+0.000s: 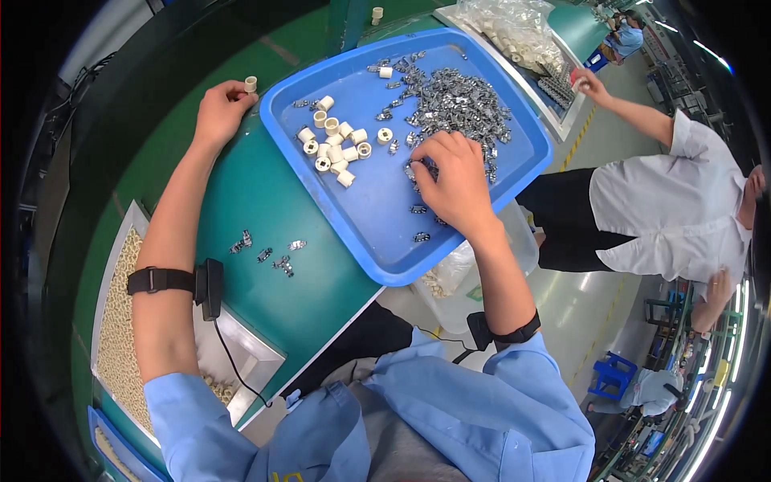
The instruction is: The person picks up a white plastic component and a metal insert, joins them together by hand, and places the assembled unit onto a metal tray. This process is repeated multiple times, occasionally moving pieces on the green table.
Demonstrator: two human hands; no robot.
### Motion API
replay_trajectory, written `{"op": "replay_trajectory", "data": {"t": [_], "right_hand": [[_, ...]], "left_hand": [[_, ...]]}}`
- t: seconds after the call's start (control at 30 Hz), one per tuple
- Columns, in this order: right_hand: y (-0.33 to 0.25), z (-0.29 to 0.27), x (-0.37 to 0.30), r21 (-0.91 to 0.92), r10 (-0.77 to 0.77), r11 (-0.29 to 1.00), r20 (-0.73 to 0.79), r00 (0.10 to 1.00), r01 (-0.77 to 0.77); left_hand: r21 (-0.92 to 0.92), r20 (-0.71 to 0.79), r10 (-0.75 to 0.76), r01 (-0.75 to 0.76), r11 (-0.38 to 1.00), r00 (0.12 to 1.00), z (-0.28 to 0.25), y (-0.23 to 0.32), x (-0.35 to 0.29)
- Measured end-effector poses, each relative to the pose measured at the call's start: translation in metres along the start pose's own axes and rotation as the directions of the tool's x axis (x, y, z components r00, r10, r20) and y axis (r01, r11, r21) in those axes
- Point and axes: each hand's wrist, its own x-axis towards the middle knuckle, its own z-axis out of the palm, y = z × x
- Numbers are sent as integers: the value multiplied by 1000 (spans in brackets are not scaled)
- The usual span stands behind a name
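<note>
My left hand [219,115] is at the far edge of the green table, left of a blue tray [337,215]. Between its thumb and fingers it pinches a short cream cylindrical cap [250,83], upright and hollow at the top. My right hand [454,181] reaches into the tray, its fingers curled down on small metal parts [429,167] that are partly hidden under them. A large heap of shiny metal parts [459,103] fills the tray's far right. A loose group of cream caps [334,151] lies in its left half.
Several metal parts [283,264] lie on the green table [309,301]. A tray of small cream pieces [119,325] stands at the left under my forearm. Beyond the blue tray is another tray [572,120] with a plastic bag [514,36]. A person in white [671,197] stands at the right.
</note>
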Motion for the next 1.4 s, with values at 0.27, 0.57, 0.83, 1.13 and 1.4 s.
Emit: {"op": "replay_trajectory", "data": {"t": [0.27,0.57,0.83,1.13,1.4], "right_hand": [[-1,6,0,145,-20,989,-61,998,29],[-3,4,-8,292,-57,954,-58,997,72],[-36,6,-30,443,-40,896,-17,999,43],[-100,-9,-61,842,-53,539,56,997,-18],[-142,-16,-70,967,-143,238,130,981,-94]], "left_hand": [[101,15,-13,11,995,1000,-18,-18,-12],[324,138,209,-244,914,968,-185,39,-221],[655,-162,249,-84,751,955,-126,14,-350],[639,-302,207,37,768,930,-110,1,-341],[-57,-405,-93,76,995,909,-96,49,-374]]}}
